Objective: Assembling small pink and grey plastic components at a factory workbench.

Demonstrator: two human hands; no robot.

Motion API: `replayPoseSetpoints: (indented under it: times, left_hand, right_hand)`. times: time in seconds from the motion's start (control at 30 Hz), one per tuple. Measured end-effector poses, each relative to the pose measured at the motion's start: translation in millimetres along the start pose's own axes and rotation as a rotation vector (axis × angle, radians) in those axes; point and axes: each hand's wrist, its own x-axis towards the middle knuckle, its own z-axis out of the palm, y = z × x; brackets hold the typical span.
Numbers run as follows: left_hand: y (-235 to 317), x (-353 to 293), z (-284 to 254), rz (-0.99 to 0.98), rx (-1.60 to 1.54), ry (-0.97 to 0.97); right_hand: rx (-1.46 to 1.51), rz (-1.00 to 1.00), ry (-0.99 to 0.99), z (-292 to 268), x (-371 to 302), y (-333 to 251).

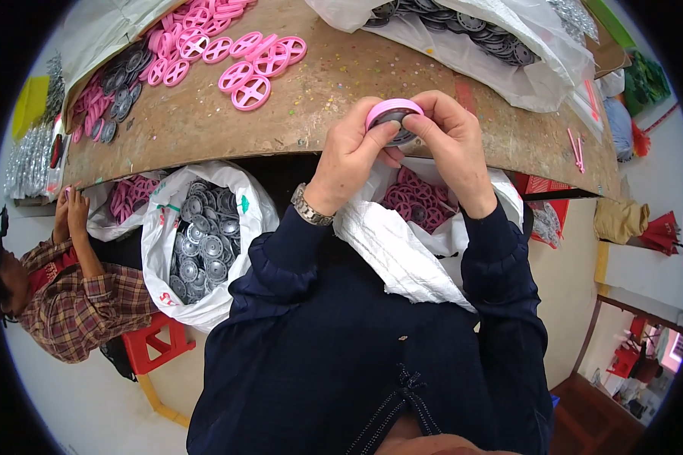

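Right now, both hands meet over the near edge of the counter, grasping one small round piece between them: a pink ring with a dark grey disc sitting within or against it; whether the disc is fully seated cannot be told. The left hand grips the piece from its left side, its thumb pressed on the disc, while the right hand grips the other side, with its thumb on the disc as well. A metal watch circles the left wrist. Directly below the hands, an open white sack holds more pink rings, and to its left a second white sack is filled with grey discs. On the counter, several loose pink wheels with crossed spokes lie near a larger pink heap, and dark discs are mixed in toward the left end. At the far right side, a white plastic bag lies open, showing more dark discs, and thin pink sticks rest near the counter's right end. Off to the left, a co-worker in a checked shirt sits by a red stool, hands raised at the counter's edge.
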Motion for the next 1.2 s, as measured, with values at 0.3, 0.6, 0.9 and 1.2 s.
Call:
replayPoseSetpoints:
  times: [0.3,0.6,0.9,1.2]
  left_hand:
    - [1,2,-1,-0.042,0.279,0.000]
    - [2,3,-7,-0.177,-0.004,0.053]
    - [-3,5,-8,0.105,0.529,0.115]
    - [3,1,-2,-0.096,0.316,0.063]
  right_hand:
    - [-0.069,0.065,0.050,-6,1,13]
    - [0.076,0.142,-0.058,1,-3,1]
    - [-0.096,0.075,-0.005,0,-9,16]
    - [0.061,0.055,0.051,10,-9,12]
